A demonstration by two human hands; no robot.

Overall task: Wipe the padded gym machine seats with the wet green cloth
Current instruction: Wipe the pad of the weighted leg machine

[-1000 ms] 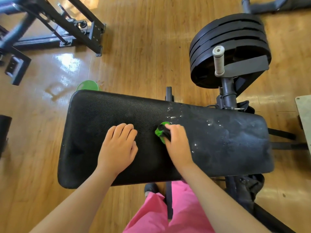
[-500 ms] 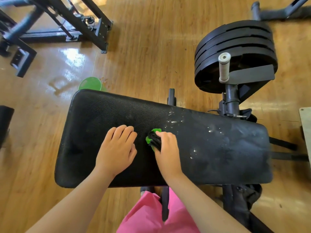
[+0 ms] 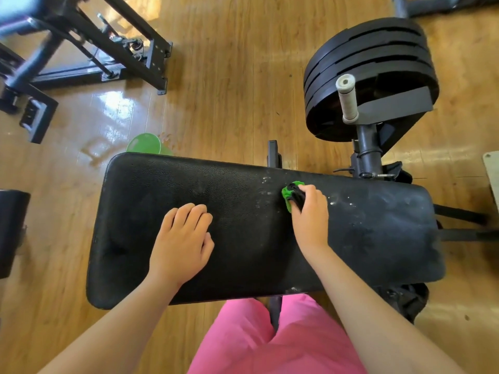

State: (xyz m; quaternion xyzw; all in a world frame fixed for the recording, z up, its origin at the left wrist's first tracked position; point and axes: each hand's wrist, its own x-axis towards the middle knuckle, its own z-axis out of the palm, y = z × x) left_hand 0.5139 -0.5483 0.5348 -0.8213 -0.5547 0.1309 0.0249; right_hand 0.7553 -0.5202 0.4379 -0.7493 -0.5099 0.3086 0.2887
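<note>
On seat (image 3: 243, 255): cloth (image 3: 286, 196) (in right hand (image 3: 310, 215)).

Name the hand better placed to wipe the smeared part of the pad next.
Right. The right hand grips the green cloth beside the white smears; the left hand rests on the pad, empty.

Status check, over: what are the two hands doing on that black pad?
Right hand grips green cloth on padded seat, near far edge. Left hand rests on seat, holding nothing. White specks beside cloth; nothing in the way.
</note>
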